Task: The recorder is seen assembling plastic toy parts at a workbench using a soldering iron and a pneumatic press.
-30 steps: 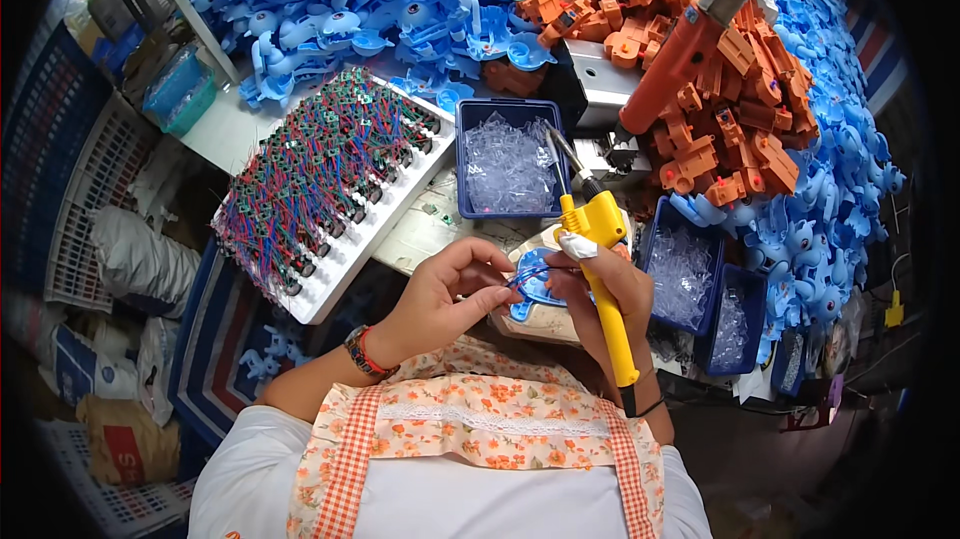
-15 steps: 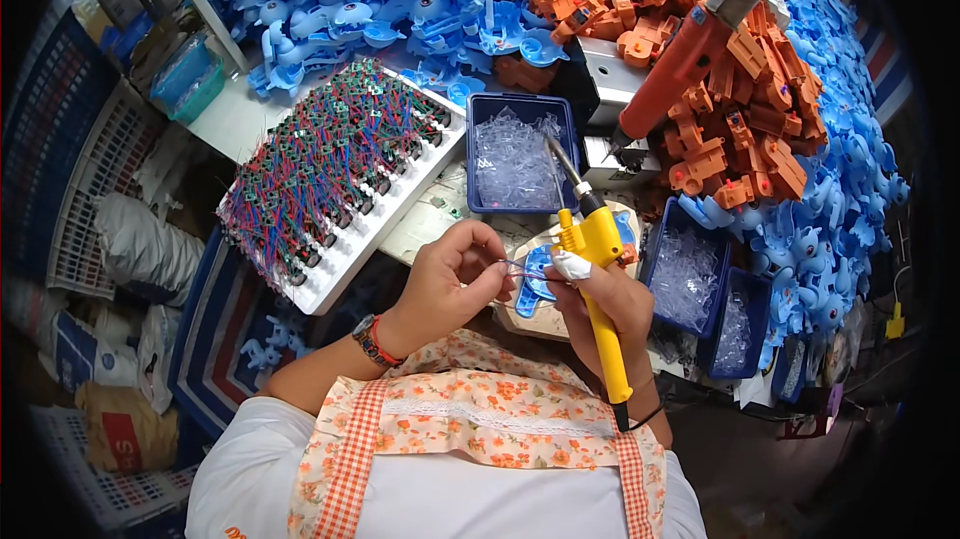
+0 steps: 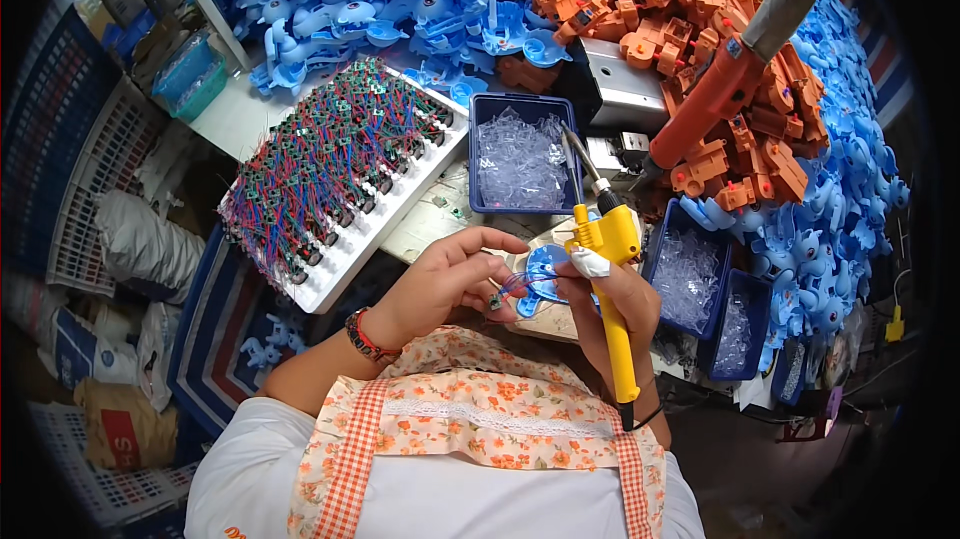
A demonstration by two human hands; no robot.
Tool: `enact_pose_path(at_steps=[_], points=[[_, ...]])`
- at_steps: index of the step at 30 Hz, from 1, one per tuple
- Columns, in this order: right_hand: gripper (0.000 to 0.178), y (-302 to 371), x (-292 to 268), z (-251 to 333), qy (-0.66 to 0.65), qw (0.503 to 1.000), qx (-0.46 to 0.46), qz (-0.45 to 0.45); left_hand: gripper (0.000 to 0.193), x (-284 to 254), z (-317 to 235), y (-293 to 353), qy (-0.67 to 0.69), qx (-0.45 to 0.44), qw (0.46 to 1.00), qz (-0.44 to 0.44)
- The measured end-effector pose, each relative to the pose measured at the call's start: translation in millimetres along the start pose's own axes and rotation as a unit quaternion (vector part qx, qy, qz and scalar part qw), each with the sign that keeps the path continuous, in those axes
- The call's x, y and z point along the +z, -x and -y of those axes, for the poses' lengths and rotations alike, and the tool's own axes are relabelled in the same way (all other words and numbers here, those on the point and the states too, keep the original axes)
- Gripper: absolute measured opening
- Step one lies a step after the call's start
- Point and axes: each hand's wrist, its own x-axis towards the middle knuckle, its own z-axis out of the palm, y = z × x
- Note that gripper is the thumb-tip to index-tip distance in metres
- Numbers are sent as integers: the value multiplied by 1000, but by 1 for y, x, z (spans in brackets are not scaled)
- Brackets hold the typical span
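My right hand point(image 3: 625, 304), a white wrap on one finger, grips a yellow soldering gun point(image 3: 610, 237) whose metal tip points up and away. Thin red and blue wires point(image 3: 520, 282) run between that hand's fingertips and my left hand point(image 3: 450, 279). The left thumb and lower fingers close around the wires, while the index finger reaches forward. Beside the left fingertips hangs a small dark component point(image 3: 495, 301). Just beyond the wires, a blue plastic shell part point(image 3: 545, 264) lies on a pale block, partly hidden by my hands.
At left stands a white foam tray point(image 3: 410, 194) packed with wired circuit boards. Navy bins point(image 3: 478, 201) of clear plastic pieces sit ahead and at right. Blue shells point(image 3: 350, 14) and orange housings point(image 3: 780, 174) are heaped behind. An orange-handled tool point(image 3: 705, 104) slants in from the upper right.
My left fingers have shifted and spread somewhat, bringing the small component into view. The soldering gun has moved slightly right with my right hand. The orange-handled tool appears further right.
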Motion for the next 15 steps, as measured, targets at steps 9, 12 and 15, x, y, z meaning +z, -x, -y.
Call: enact_pose_path(at_steps=[9,12,15], points=[[45,0,0,3,-18,999,22,15,35,-3,15,-5,-55,57,997,-14],[46,1,-1,2,-30,999,32,22,36,-3,17,-5,-35,59,998,-3],[47,0,0,0,-38,999,26,15,36,-2,16,-6,-27,40,999,17]])
